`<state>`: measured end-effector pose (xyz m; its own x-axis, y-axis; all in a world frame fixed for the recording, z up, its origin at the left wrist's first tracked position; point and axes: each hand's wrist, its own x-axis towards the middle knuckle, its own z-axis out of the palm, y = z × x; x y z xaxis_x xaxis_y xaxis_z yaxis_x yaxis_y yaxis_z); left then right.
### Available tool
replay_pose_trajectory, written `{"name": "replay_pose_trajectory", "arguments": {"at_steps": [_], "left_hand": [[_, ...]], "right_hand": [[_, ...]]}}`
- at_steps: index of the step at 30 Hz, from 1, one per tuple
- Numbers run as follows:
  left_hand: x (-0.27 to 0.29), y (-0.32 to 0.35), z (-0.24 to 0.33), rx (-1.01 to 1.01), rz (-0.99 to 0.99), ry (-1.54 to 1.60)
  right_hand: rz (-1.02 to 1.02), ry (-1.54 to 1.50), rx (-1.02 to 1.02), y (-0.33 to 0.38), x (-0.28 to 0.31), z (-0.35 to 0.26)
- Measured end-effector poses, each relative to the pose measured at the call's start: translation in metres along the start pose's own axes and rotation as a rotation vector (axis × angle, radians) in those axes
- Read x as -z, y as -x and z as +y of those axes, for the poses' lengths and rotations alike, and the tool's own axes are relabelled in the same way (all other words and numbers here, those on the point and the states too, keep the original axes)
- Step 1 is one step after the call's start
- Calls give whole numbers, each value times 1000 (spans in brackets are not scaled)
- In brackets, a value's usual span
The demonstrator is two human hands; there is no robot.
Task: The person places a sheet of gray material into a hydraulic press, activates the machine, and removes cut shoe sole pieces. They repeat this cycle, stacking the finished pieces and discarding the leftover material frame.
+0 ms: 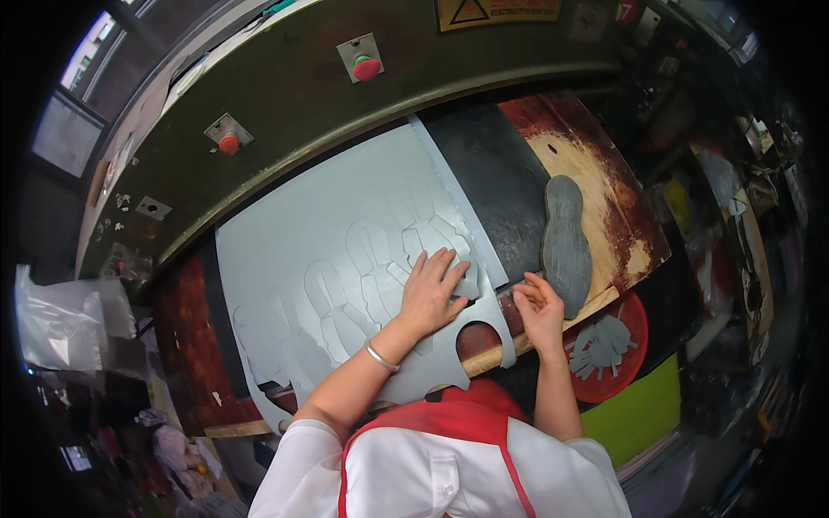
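A large pale grey sheet (302, 203) lies in front of me, with a row of cut shapes (328, 293) outlined in it and rounded gaps along its near edge. My left hand (432, 289) rests palm down, fingers spread, on the cut pieces near the sheet's right side. To its right, my right hand (540, 312) hovers by the board's near edge with its fingers loosely bent and apart. I make out nothing between them. Just beyond that hand is a dark grey, sole-shaped block (566, 246).
A green machine beam (285, 121) with red knobs (367, 68) crosses behind the sheet. Right of the sheet are a black mat (484, 164) and a worn wooden board (596, 173). A red basin (635, 321) below holds grey scraps. Clear plastic bags (73, 319) hang at left.
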<state>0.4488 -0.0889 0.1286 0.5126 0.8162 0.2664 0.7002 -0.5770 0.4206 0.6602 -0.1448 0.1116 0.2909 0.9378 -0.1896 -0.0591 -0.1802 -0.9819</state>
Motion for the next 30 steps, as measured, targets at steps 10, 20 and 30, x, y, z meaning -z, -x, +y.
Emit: {"name": "replay_pose_trajectory", "arguments": {"at_steps": [10,20,30], "left_hand": [[19,-17,-30,-306,45,58],[217,-19,-66,-147,688,-109],[61,91,-16,-141,-166,25]], "right_hand": [[-154,307,349,68,-15,-7],[-771,-161,-286,51,-49,20],[-844,-828,-718,25,-59,43]]}}
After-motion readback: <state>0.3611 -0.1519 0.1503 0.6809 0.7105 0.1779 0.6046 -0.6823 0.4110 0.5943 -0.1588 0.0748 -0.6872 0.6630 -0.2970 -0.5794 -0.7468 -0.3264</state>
